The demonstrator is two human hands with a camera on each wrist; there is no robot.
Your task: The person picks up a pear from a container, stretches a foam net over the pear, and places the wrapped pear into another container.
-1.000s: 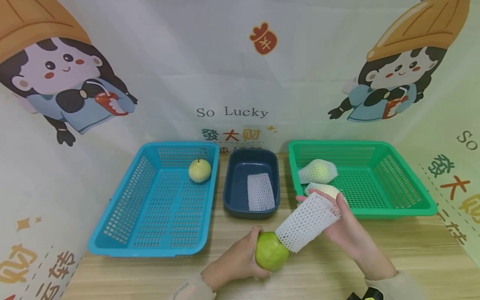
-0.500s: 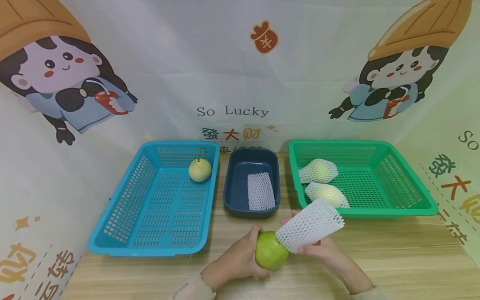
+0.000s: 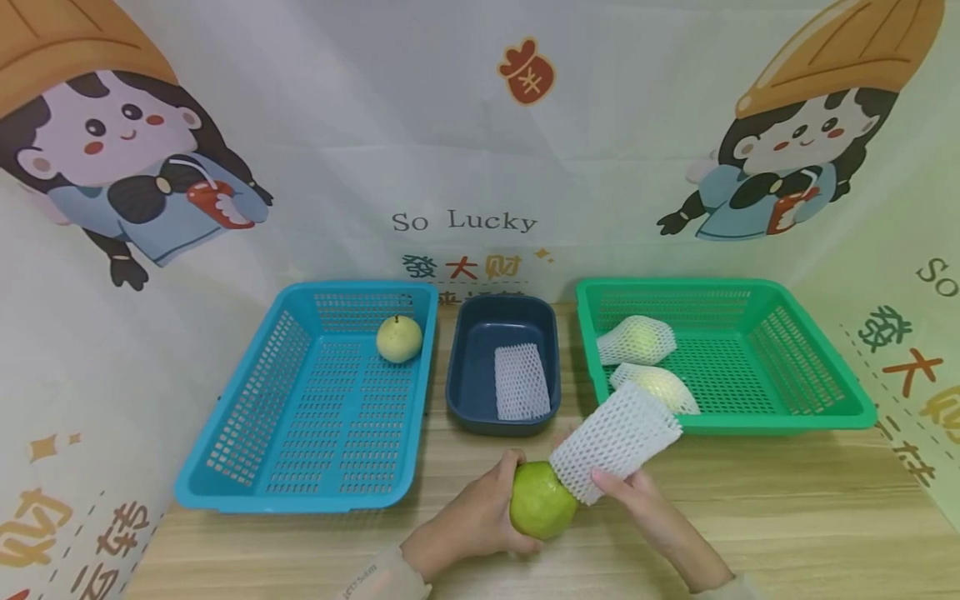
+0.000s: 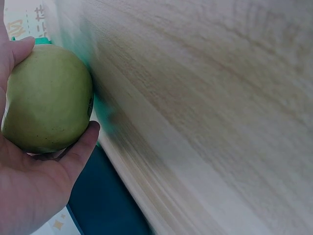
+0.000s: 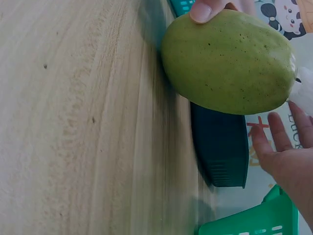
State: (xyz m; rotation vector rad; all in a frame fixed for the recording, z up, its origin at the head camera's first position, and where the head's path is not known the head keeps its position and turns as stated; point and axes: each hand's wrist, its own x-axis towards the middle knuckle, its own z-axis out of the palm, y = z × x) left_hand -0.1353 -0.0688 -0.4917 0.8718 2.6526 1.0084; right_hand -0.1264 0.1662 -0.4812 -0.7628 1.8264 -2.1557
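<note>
In the head view my left hand [image 3: 487, 512] holds a green pear [image 3: 542, 502] low over the table's front middle. The left wrist view shows the thumb and fingers around that pear [image 4: 49, 98]. A white foam net sleeve [image 3: 615, 442] sticks out from the pear's right end, slanting up to the right. My right hand [image 3: 637, 496] has its thumb on the front of the sleeve, with fingertips showing behind it. In the right wrist view, the right hand [image 5: 293, 152] is beside the sleeve's end [image 5: 304, 93], fingers spread below it; most of the sleeve is out of frame.
A blue basket [image 3: 300, 500] at left contains one yellow pear [image 3: 399, 340]. The dark blue tub [image 3: 468, 321] in the middle has another flat net sleeve [image 3: 522, 382]. At right, a green basket [image 3: 810, 417] contains two netted fruits [image 3: 647, 342]. A printed cloth [image 3: 360, 125] hangs behind.
My right hand has come down from the sleeve's upper end to its lower side, its thumb now on the front. The sleeve's free end shifted slightly; left hand and pear stay put.
</note>
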